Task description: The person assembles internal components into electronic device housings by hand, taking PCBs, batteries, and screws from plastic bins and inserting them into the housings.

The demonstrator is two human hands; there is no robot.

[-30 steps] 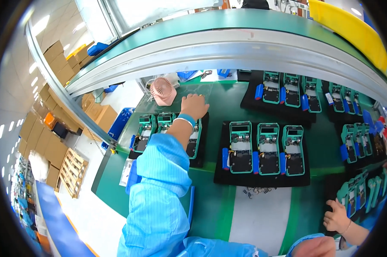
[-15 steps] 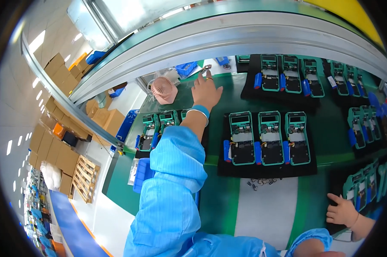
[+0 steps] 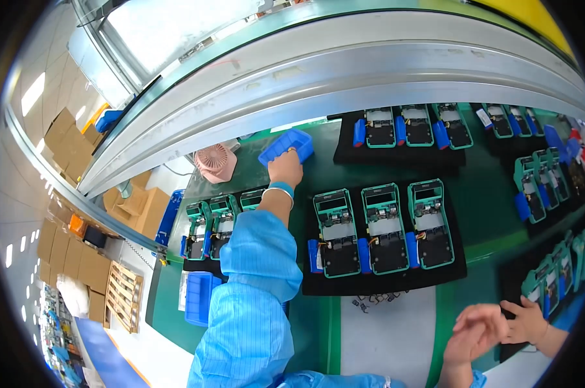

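My left hand reaches far across the bench, its fingers closed on the near edge of a small blue plastic bin. My right hand is raised at the lower right, its fingers loosely bent and somewhat apart, with nothing visible in it. Nearest to it is a co-worker's hand, which comes in from the right beside teal-framed device housings. In the middle, several open teal device housings with blue parts at their sides lie on a black foam mat. Small dark wired parts lie just in front of the mat.
A pink fan stands at the back left. More housings lie beside my left forearm, near another blue bin. A metal frame beam crosses above the bench's far side. Further housings lie at the back.
My left hand, stretched near small parts at the back before, now grips the blue bin, which is nearer. My right hand has risen into view. The view has shifted.
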